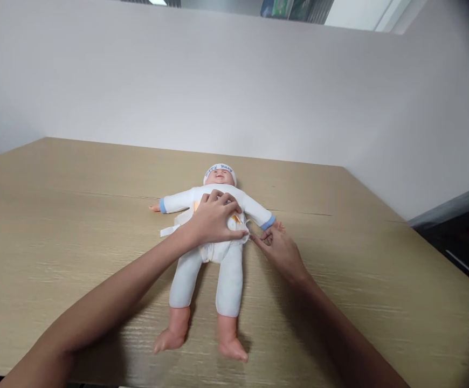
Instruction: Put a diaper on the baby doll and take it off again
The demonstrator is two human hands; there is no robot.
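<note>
A baby doll (228, 285) in a white suit with blue cuffs lies on its back, its feet toward me. Around its hips is a white diaper (215, 252) with an orange print on the front. My left hand (218, 218) rests over the belly and diaper front, fingers spread, thumb near the right-hand edge. At that edge my right hand (281, 248) has thumb and finger pinched together on the diaper's side tab, beside the doll's cuff. On the other side a loose white diaper tab (170, 230) sticks out, held by neither hand. My left hand hides part of the diaper front.
The doll lies on a wide wooden table (76, 258) with a thin seam across it. A pale partition wall (218, 86) rises behind the table and along the right. A dark object (456, 231) stands at the right edge of view.
</note>
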